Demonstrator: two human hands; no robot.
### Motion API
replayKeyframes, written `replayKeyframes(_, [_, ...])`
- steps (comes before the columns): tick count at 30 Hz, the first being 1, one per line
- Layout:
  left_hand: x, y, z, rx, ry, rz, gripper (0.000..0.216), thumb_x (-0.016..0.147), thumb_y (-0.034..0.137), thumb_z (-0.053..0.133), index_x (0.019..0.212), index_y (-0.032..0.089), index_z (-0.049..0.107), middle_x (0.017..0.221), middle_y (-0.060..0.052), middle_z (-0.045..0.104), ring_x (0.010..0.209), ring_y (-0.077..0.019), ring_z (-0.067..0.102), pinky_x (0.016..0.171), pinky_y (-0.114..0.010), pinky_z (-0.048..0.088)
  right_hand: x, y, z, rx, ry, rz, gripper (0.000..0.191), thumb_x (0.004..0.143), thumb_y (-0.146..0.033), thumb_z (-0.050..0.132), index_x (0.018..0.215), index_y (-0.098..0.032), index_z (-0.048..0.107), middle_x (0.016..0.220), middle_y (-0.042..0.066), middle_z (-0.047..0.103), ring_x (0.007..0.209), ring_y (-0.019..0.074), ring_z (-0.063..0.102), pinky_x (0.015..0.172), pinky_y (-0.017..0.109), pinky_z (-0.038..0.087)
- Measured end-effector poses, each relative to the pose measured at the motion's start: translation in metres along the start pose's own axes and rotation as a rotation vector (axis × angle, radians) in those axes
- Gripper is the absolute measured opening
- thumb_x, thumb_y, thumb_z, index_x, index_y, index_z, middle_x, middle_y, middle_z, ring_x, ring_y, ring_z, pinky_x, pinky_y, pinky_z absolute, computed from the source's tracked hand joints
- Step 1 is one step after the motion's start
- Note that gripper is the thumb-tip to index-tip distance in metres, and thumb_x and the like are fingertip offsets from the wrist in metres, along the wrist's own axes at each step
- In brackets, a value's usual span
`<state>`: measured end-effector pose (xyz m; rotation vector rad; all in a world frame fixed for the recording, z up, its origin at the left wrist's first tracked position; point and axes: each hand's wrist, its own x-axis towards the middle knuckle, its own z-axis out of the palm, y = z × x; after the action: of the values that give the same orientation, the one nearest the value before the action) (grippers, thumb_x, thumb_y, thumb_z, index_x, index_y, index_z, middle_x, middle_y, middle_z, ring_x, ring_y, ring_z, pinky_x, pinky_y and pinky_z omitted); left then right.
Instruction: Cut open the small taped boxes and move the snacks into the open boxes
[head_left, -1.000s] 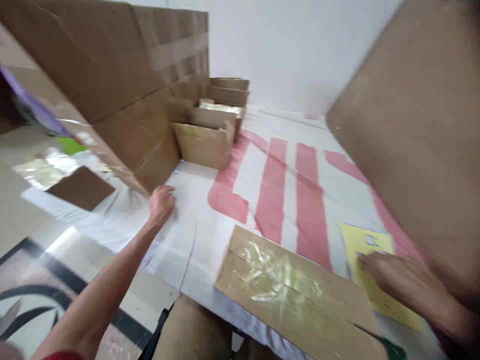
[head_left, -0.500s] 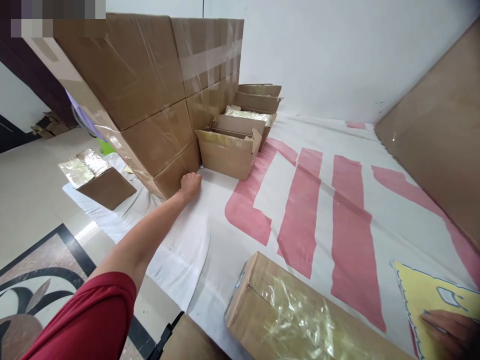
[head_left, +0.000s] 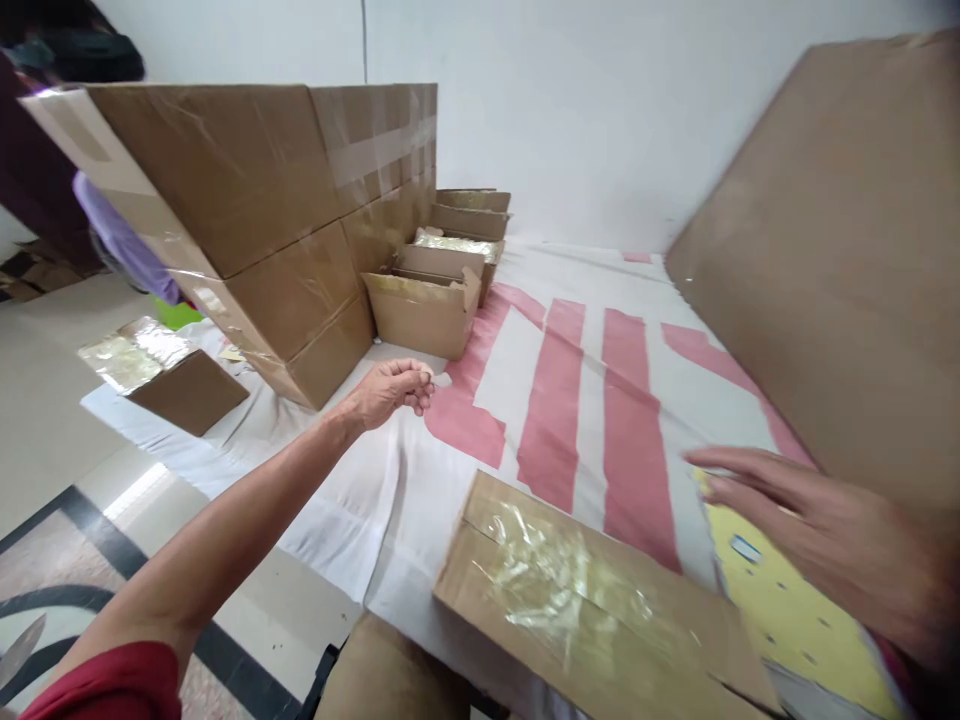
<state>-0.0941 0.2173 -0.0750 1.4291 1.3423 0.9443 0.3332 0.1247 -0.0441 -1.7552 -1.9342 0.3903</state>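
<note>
My left hand (head_left: 394, 388) hovers over the white sheet with red stripes (head_left: 570, 400), just in front of the stack of large taped cardboard boxes (head_left: 225, 220). Its fingers are pinched together on something I cannot make out. My right hand (head_left: 817, 540) lies stretched out with its fingers flat above a yellow printed sheet (head_left: 787, 620) at the lower right. A flat taped cardboard box (head_left: 592, 600) lies between my two arms at the near edge.
A small open carton (head_left: 424, 310) stands beside the stack, with more cartons behind it. A big cardboard panel (head_left: 840, 270) leans at the right. A foil-topped box (head_left: 165, 375) sits at the left on the sheet. Another brown box (head_left: 390, 670) is at the bottom.
My left hand has pulled back from the foot of the box stack and lifted, fingers pinched. My right hand has moved up and left over the yellow sheet.
</note>
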Motion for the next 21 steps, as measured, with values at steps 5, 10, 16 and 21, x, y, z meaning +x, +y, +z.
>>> replayKeyframes(5, [-0.034, 0.052, 0.062, -0.355, -0.474, 0.068, 0.039, 0.072, 0.049, 0.086, 0.075, 0.015, 0.067, 0.065, -0.001, 0.066, 0.053, -0.0114, 0.062, 0.051, -0.024, 0.052, 0.017, -0.095, 0.031, 0.652, -0.271, -0.03, 0.041, 0.074, -0.047, 0.079, 0.109, -0.026, 0.075, 0.113, 0.009, 0.078, 0.089, 0.0232, 0.073, 0.082, 0.039, 0.06])
replayKeyframes(10, [-0.04, 0.074, 0.101, -0.348, -0.581, 0.042, 0.042, 0.068, 0.05, 0.09, 0.076, 0.013, 0.07, 0.068, -0.002, 0.069, 0.053, -0.0115, 0.064, 0.051, -0.024, 0.054, 0.009, -0.111, 0.031, 0.732, -0.256, -0.117, 0.017, 0.079, -0.037, 0.072, 0.081, -0.02, 0.073, 0.067, -0.001, 0.067, 0.064, 0.0136, 0.06, 0.062, 0.029, 0.051])
replayKeyframes(16, [-0.025, 0.038, 0.076, -0.238, -0.268, 0.039, 0.052, 0.07, 0.049, 0.086, 0.11, 0.018, 0.074, 0.087, -0.004, 0.076, 0.063, -0.0149, 0.068, 0.059, -0.029, 0.058, 0.007, 0.011, -0.016, 0.074, 0.177, -0.035, 0.016, 0.088, -0.031, 0.063, 0.084, -0.022, 0.076, 0.088, 0.004, 0.076, 0.078, 0.018, 0.067, 0.073, 0.031, 0.05])
replayKeyframes(21, [-0.002, -0.043, 0.027, 0.127, 0.127, -0.135, 0.028, 0.071, 0.035, 0.068, 0.09, 0.015, 0.074, 0.076, -0.004, 0.073, 0.063, -0.0168, 0.067, 0.06, -0.027, 0.055, 0.006, 0.101, -0.011, -0.508, 0.046, 0.064, 0.019, 0.083, -0.016, 0.061, 0.069, -0.021, 0.073, 0.082, 0.007, 0.075, 0.074, 0.0191, 0.068, 0.066, 0.03, 0.044])
